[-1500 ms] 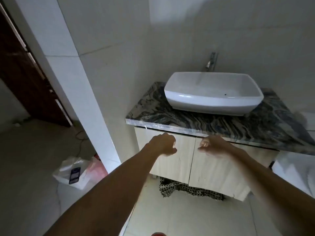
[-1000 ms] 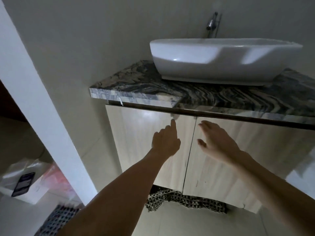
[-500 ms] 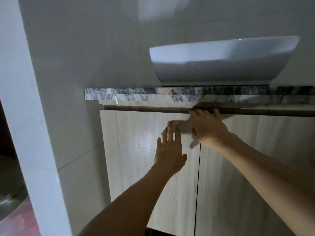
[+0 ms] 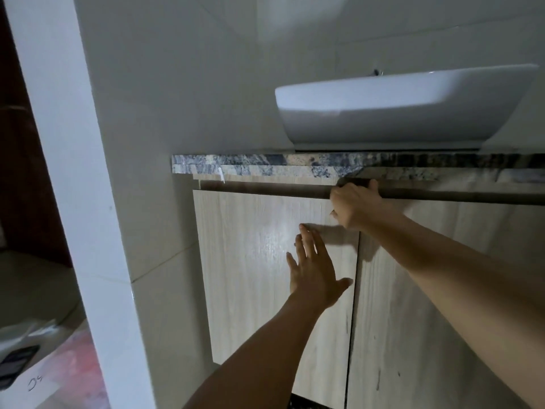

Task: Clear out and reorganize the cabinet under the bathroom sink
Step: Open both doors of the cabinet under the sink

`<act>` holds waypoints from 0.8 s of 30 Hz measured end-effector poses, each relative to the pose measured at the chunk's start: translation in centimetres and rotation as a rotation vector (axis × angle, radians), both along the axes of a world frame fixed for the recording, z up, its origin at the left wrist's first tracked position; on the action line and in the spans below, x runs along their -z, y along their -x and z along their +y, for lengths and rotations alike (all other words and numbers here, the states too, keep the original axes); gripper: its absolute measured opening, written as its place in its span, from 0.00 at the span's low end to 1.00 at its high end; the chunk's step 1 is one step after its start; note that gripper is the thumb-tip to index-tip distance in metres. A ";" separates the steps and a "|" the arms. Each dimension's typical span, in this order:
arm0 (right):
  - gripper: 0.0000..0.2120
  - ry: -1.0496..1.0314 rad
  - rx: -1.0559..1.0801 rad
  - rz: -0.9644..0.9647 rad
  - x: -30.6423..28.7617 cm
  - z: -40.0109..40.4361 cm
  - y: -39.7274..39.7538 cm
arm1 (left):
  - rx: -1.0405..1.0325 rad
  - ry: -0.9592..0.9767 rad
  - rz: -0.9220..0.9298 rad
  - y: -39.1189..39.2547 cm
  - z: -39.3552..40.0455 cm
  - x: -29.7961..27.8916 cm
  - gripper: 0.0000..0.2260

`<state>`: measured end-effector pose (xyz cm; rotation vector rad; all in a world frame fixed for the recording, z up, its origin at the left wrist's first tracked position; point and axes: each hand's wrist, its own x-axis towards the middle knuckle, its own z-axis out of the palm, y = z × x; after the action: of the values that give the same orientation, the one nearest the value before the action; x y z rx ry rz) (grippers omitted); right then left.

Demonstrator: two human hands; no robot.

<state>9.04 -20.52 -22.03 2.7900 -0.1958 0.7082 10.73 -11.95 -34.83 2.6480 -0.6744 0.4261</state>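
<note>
Left cabinet door (image 4: 259, 261), shut, is sitting under the tabletop (image 4: 265, 168). Right hand (image 4: 352, 206) is hooking fingers over its top edge; left hand (image 4: 314, 271) is hovering open, flat. Advice: pull evenly, clear left hand.

— How are the hands?
— The left hand (image 4: 314, 271) is flat, fingers spread and pointing up, arm stretched forward.
— And the other?
— The right hand (image 4: 352, 203) reaches higher, fingers curled over, knuckles up.
</note>
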 end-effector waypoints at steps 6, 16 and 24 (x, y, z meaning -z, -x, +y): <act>0.11 -0.038 -0.166 -0.138 1.2 1.0 3.4 | -0.014 0.076 0.014 2.8 1.5 -0.3 0.55; 0.16 -0.425 -0.477 -0.386 4.8 6.9 9.0 | -0.064 0.354 0.087 8.2 6.0 0.7 0.53; 0.18 -0.867 -0.756 -0.206 5.2 11.9 11.8 | 0.074 0.412 0.080 9.5 14.5 1.2 0.55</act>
<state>-2.74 -8.57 -27.19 3.6124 0.7380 1.3312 1.27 2.59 -36.04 2.2319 -0.5850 0.3888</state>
